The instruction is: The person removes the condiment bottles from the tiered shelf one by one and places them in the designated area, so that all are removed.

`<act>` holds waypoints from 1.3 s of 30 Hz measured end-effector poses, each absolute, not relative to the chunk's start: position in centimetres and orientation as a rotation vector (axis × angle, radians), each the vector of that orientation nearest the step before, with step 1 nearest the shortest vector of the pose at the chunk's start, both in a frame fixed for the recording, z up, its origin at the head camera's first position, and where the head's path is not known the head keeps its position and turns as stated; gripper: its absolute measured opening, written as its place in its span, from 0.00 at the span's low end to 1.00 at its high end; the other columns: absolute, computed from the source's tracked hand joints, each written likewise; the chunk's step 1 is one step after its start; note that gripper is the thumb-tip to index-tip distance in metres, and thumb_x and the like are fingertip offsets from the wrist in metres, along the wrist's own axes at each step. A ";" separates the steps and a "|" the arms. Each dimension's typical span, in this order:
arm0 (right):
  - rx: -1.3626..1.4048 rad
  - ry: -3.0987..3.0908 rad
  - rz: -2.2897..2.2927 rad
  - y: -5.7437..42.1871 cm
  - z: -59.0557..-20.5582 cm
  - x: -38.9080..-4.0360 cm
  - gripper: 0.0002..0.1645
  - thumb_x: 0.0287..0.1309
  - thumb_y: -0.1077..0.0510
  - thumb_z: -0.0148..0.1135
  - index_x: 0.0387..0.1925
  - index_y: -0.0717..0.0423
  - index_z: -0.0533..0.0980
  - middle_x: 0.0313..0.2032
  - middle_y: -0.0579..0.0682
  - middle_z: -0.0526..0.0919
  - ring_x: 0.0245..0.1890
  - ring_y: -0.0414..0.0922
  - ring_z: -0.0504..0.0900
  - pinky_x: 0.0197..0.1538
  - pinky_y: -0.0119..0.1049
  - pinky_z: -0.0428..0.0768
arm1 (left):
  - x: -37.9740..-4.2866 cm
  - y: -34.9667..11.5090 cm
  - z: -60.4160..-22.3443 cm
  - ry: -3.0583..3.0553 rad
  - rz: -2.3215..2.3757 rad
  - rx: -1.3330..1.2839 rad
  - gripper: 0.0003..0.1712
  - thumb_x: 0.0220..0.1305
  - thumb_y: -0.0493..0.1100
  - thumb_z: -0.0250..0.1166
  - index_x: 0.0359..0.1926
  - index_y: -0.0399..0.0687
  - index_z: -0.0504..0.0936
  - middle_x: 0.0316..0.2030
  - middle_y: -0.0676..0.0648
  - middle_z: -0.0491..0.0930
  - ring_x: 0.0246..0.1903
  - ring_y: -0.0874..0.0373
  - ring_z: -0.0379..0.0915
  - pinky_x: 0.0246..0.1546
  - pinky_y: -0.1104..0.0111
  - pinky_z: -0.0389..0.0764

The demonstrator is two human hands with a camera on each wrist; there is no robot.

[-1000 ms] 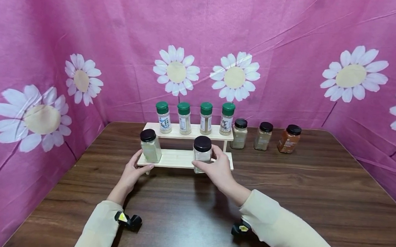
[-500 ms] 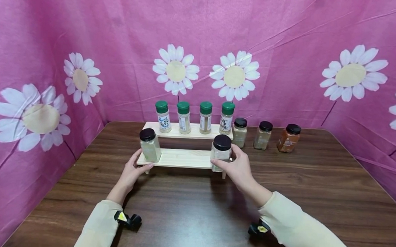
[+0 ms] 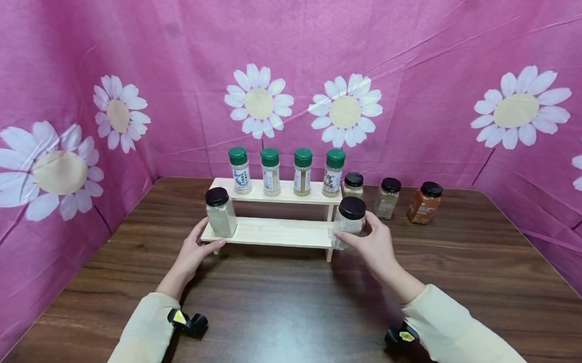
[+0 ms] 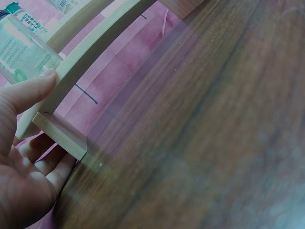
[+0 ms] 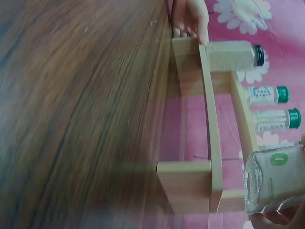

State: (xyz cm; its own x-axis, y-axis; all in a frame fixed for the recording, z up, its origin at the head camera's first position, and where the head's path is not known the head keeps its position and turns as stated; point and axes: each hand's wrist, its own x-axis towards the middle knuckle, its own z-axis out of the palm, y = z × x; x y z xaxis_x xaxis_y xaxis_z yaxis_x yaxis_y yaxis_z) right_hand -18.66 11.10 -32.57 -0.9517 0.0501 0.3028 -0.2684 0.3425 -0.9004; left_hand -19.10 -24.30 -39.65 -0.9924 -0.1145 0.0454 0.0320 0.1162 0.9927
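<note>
My right hand (image 3: 378, 250) grips a clear square spice jar (image 3: 349, 225) with a black lid, upright at the right end of the lower shelf. In the right wrist view the underside of this jar (image 5: 274, 179) shows, raised off the shelf board. A two-tier wooden spice rack (image 3: 284, 232) stands on the table. My left hand (image 3: 195, 251) holds the rack's left end, thumb on the front edge of the lower board and fingers around the side by the leg (image 4: 62, 136). Just above that thumb, a pale green spice jar (image 3: 222, 220) with a black lid stands on the lower shelf.
Several green-capped spice bottles (image 3: 272, 175) line the upper shelf. Behind the held jar stands a black-lidded jar (image 3: 353, 183), partly hidden. Further right are another pale jar (image 3: 386, 201) and a red-orange one (image 3: 424, 205). A pink daisy-print cloth (image 3: 189, 47) hangs behind the brown table (image 3: 275, 321).
My right hand has carried the jar rightward along the front of the lower shelf, from right of the middle to its right end. The left hand has kept its place on the rack.
</note>
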 end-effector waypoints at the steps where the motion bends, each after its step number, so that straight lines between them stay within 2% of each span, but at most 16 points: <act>1: 0.191 -2.335 1.632 11.3 -32.6 -18.8 0.28 0.34 0.63 0.70 0.43 0.64 0.71 0.37 0.57 0.76 0.34 0.41 0.71 0.35 0.27 0.69 | -19.1 -24.3 -39.6 -2.261 -2.016 0.083 0.43 0.49 0.33 0.63 0.64 0.43 0.50 0.58 0.41 0.58 0.55 0.54 0.54 0.52 0.66 0.55; 14: 0.130 -2.285 1.579 13.7 -33.6 -20.5 0.26 0.35 0.64 0.70 0.40 0.65 0.72 0.34 0.58 0.77 0.30 0.36 0.72 0.32 0.25 0.70 | -19.4 -24.4 -39.6 -2.251 -2.008 0.059 0.43 0.49 0.31 0.62 0.64 0.43 0.51 0.58 0.40 0.59 0.54 0.54 0.55 0.51 0.67 0.56; 23: 0.106 -2.315 1.556 14.1 -34.8 -22.2 0.26 0.36 0.62 0.70 0.41 0.65 0.71 0.35 0.58 0.77 0.32 0.39 0.72 0.34 0.27 0.69 | -19.2 -24.3 -39.6 -2.250 -2.005 0.064 0.42 0.49 0.31 0.62 0.63 0.42 0.51 0.57 0.40 0.59 0.53 0.55 0.56 0.50 0.69 0.57; 31: 0.069 -2.303 1.615 13.6 -35.4 -23.8 0.27 0.35 0.61 0.70 0.42 0.64 0.71 0.36 0.57 0.76 0.35 0.43 0.70 0.37 0.31 0.68 | -19.1 -24.3 -39.7 -2.261 -2.004 0.077 0.43 0.49 0.33 0.63 0.64 0.42 0.50 0.59 0.40 0.57 0.56 0.54 0.52 0.54 0.64 0.51; 39: 0.051 -2.306 1.684 13.6 -35.9 -25.1 0.28 0.37 0.63 0.68 0.45 0.64 0.69 0.38 0.58 0.74 0.35 0.44 0.69 0.37 0.31 0.68 | -19.2 -24.4 -39.7 -2.256 -2.005 0.071 0.43 0.49 0.32 0.62 0.64 0.43 0.50 0.57 0.41 0.59 0.53 0.55 0.56 0.51 0.67 0.57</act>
